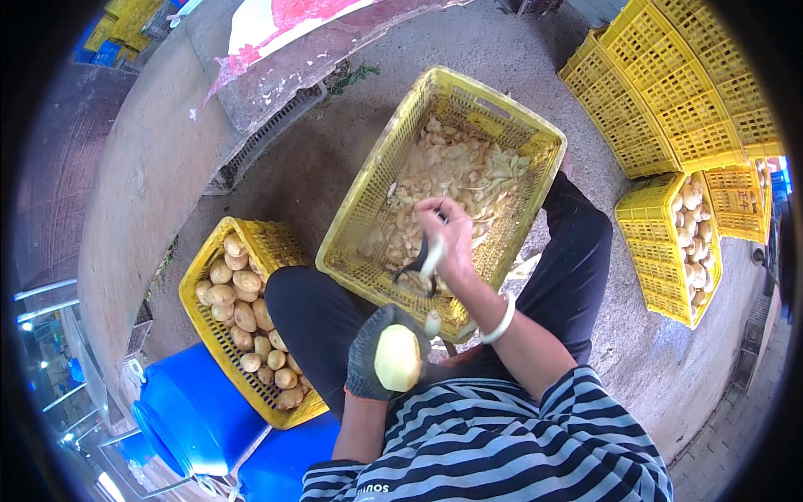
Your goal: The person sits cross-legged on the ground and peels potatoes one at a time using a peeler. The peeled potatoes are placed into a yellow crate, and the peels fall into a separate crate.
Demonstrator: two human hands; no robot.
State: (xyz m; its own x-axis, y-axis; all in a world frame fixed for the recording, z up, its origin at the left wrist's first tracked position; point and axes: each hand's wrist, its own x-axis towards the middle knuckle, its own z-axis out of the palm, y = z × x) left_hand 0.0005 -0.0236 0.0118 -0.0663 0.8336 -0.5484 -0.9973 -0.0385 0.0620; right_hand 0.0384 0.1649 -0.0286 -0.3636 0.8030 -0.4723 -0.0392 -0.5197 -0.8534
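In my left hand, which wears a dark knit glove with an orange cuff, sits a peeled, pale yellow potato. My right hand is bare, with a white bracelet at the wrist. It grips a black peeler, slightly blurred, and a pale strip shows against it. Both hands are apart, the right one farther forward, over a yellow plastic crate. Potato peelings cover much of that crate's bottom. One pale peeling lies at its near end.
At my left knee a tilted yellow crate holds unpeeled potatoes. Blue plastic barrels stand behind it. Stacked yellow crates and a potato-filled crate are on the right. A low concrete ledge runs along the left.
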